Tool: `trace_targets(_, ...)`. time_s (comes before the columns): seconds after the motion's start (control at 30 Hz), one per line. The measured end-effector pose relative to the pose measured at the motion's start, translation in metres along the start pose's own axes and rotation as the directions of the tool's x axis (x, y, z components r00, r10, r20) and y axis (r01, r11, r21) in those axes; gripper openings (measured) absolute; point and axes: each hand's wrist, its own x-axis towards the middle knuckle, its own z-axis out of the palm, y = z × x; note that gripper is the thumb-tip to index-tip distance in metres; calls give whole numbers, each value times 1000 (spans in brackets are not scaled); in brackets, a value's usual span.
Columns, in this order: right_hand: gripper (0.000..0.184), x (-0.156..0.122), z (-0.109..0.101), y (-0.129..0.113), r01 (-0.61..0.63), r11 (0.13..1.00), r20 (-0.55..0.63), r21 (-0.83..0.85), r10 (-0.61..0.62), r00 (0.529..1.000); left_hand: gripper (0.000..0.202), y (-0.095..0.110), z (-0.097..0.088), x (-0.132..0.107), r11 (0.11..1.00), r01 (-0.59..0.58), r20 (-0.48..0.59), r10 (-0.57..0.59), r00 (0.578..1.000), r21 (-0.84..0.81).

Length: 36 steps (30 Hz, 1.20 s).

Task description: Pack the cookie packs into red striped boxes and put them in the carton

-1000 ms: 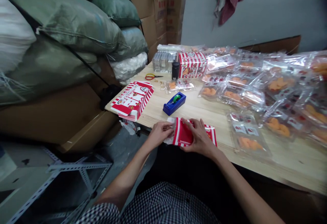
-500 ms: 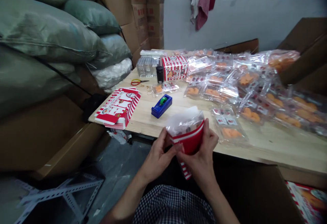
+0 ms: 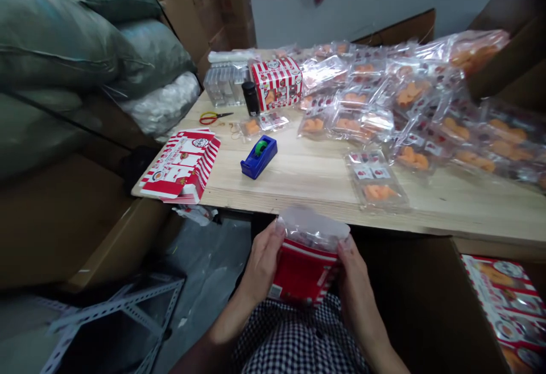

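Observation:
Between both hands I hold a red-and-white printed carton (image 3: 303,271), tilted toward me in front of the table edge. A clear plastic packet (image 3: 313,235) shows at its open top, below a white flap. My left hand (image 3: 263,263) is closed on the carton's left side, its thumb by the upper corner. My right hand (image 3: 354,266) grips the right side, thumb near the top edge. Nearest on the table are a blue tape dispenser (image 3: 259,158) with green tape and a clear packet with an orange piece (image 3: 377,183).
Flat printed cartons (image 3: 181,166) lie stacked at the table's left corner. Behind stand scissors (image 3: 215,117), a black bottle (image 3: 251,99), a made-up box (image 3: 277,84) and a clear plastic container (image 3: 226,81). Many clear packets (image 3: 358,118) cover the right side. Cardboard boxes (image 3: 426,300) stand below.
Both hands have drawn the carton down and toward my body, off the table edge. Its front now faces me more fully, and my view has tipped lower.

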Motion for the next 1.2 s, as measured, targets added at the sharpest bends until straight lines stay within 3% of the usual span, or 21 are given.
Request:
trace_targets(0.17,44,1,-7,7,-46,991,63,-123,54,997,18,-30,3,4,995,91,-44,-93,995,-50)
trace_targets(0.27,37,9,-9,19,-62,991,146,-118,80,986,14,-47,8,5,991,115,-22,-117,993,-62)
trace_targets(0.33,35,11,-11,28,-76,992,188,-102,95,978,12,-51,11,3,985,140,-5,-141,990,-98)
trace_targets(0.43,31,14,-15,38,-19,991,153,-132,40,987,5,-50,11,-1,957,189,13,-190,982,-219)
trace_targets(0.6,24,15,-16,40,-78,996,129,-42,83,988,31,-56,0,-5,801,261,208,-173,963,-539)
trace_targets(0.7,25,13,-13,37,-109,994,139,24,105,985,31,-63,-5,-7,703,248,191,-161,968,-667)
trace_targets(0.83,27,12,-10,35,-135,990,156,32,128,979,25,-67,-7,-7,705,292,142,-265,954,-646)
trace_targets(0.97,34,17,-16,31,-253,958,248,133,215,944,24,-67,-10,-1,704,354,108,-369,923,-616)
trace_targets(1.1,33,25,-18,20,-295,950,305,105,251,918,24,-66,-5,11,742,317,112,-314,943,-590)
trace_targets(1.2,38,34,-14,5,-273,957,330,97,228,916,32,-52,2,26,796,259,138,-219,966,-547)
